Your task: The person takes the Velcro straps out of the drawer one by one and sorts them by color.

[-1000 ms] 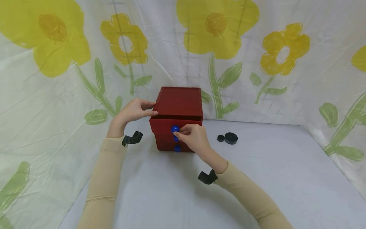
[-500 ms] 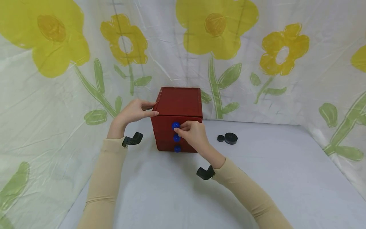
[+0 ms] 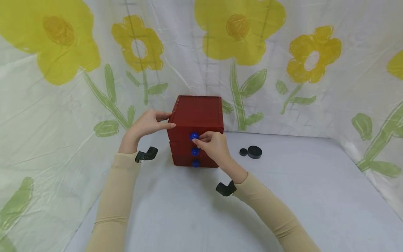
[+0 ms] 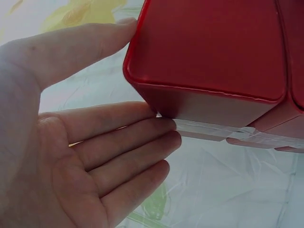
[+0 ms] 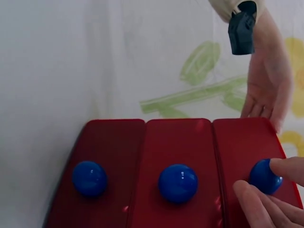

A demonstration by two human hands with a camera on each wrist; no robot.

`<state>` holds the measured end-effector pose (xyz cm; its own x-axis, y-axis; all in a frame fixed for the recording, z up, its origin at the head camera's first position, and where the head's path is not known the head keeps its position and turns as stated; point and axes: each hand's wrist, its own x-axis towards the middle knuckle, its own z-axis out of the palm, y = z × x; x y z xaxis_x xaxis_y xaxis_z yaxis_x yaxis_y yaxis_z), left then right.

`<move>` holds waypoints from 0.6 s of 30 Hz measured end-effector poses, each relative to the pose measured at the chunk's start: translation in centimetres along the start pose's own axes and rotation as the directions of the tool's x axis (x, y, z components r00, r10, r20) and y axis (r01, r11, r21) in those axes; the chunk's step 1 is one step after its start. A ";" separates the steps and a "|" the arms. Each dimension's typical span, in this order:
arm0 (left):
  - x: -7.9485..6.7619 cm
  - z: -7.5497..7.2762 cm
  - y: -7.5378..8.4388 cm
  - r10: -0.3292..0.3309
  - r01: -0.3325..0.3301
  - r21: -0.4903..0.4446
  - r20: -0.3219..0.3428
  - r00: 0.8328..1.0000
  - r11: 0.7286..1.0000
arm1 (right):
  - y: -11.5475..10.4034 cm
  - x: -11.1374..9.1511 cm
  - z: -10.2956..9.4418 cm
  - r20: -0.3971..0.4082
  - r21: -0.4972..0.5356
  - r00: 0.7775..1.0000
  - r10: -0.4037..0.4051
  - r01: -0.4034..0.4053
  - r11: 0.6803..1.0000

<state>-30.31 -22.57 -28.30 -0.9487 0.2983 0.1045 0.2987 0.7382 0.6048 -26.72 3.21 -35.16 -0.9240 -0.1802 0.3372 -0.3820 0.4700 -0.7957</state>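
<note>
A red three-drawer cabinet (image 3: 198, 112) stands at the back of the table, each drawer front bearing a round blue knob. All its drawers look pushed in. My right hand (image 3: 216, 147) pinches the top drawer's blue knob (image 5: 264, 176) between thumb and fingers. At the cabinet's upper left edge rests my left hand (image 3: 145, 122), its thumb at the top front corner and its fingers stretched along the left side. In the left wrist view those fingers (image 4: 128, 156) are fairly straight and curl round nothing.
To the right of the cabinet, two black round discs lie on the table, a small one (image 3: 243, 152) beside a larger one (image 3: 254, 152). A white curtain (image 3: 182, 42) with yellow flowers hangs behind and at the sides.
The top drawer, slightly out a second ago, has slid back into the cabinet. My right hand moved forward with its knob. My left hand stayed in place.
</note>
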 end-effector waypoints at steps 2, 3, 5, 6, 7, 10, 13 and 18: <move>0.0 0.1 0.0 0.004 -0.004 0.000 -0.009 1.000 1.000 | 0.3 -0.1 0.1 -0.015 -0.002 1.000 -0.014 0.014 1.000; 0.0 0.1 0.0 0.006 -0.006 0.003 -0.015 1.000 1.000 | 0.4 -0.1 0.2 -0.024 0.000 0.999 -0.024 0.024 1.000; 0.0 0.2 0.0 0.008 -0.008 0.007 -0.024 1.000 1.000 | 0.7 -0.3 0.4 -0.046 0.001 0.998 -0.049 0.049 0.999; -0.1 0.3 0.0 0.009 -0.009 0.007 -0.026 1.000 1.000 | 0.9 -0.4 0.5 -0.056 0.006 0.996 -0.062 0.063 0.998; 0.0 0.3 -0.1 0.009 -0.009 0.008 -0.030 1.000 1.000 | 1.1 -0.6 0.6 -0.067 0.009 0.995 -0.074 0.074 0.997; 0.0 0.4 -0.1 0.008 -0.008 0.002 -0.037 0.999 1.000 | 1.6 -1.0 0.9 -0.099 0.004 0.989 -0.112 0.113 0.994; 0.0 0.5 -0.1 0.011 -0.011 -0.004 -0.046 0.999 1.000 | 2.3 -1.5 1.2 -0.118 -0.005 0.985 -0.127 0.128 0.992; -0.1 0.6 -0.1 0.015 -0.017 -0.025 -0.051 0.999 1.000 | 3.5 -2.3 1.9 -0.122 -0.052 0.985 -0.120 0.115 0.992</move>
<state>-30.22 -22.31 -28.85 -0.9481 0.2782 0.1540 0.3117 0.7181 0.6222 -25.92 3.64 -39.71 -0.8625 -0.1290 0.4893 -0.4843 0.4906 -0.7244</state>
